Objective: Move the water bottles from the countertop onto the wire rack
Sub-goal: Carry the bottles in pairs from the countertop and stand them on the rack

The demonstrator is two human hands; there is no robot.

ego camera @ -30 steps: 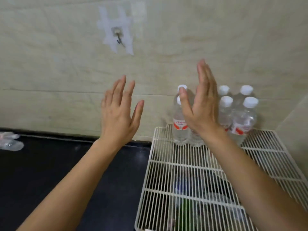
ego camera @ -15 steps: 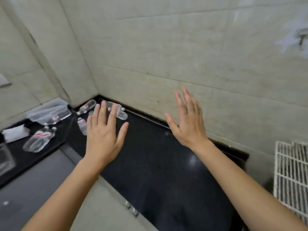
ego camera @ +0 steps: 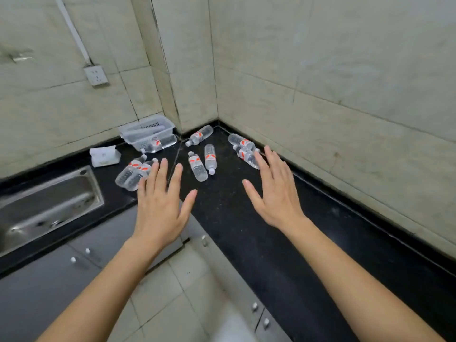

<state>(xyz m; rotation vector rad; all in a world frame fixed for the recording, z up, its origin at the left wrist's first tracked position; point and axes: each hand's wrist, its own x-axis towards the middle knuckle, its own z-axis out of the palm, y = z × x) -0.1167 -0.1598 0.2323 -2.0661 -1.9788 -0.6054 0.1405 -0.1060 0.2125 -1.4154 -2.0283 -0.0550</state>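
Observation:
Several clear water bottles with red labels and white caps lie on their sides in the corner of the black countertop [ego camera: 246, 218]. Two bottles [ego camera: 197, 166] lie side by side in the middle, one bottle [ego camera: 199, 135] sits nearer the corner, two bottles [ego camera: 243, 149] lie by the right wall, and two bottles [ego camera: 130, 172] lie at the left. My left hand [ego camera: 160, 206] hovers with fingers spread, just short of the left pair. Over the counter, my right hand [ego camera: 276, 193] is held flat, its fingertips near the right pair. Neither hand holds anything. The wire rack is out of view.
A clear plastic basket [ego camera: 148, 132] with one more bottle against it stands by the back wall. A white tissue pack [ego camera: 104, 156] lies beside it. A steel sink [ego camera: 47, 203] is at the left. Grey cabinets [ego camera: 49, 280] and floor tiles lie below.
The view has swung left from the wire rack to the counter corner. Both hands stay empty with fingers spread and have come closer to the lying bottles.

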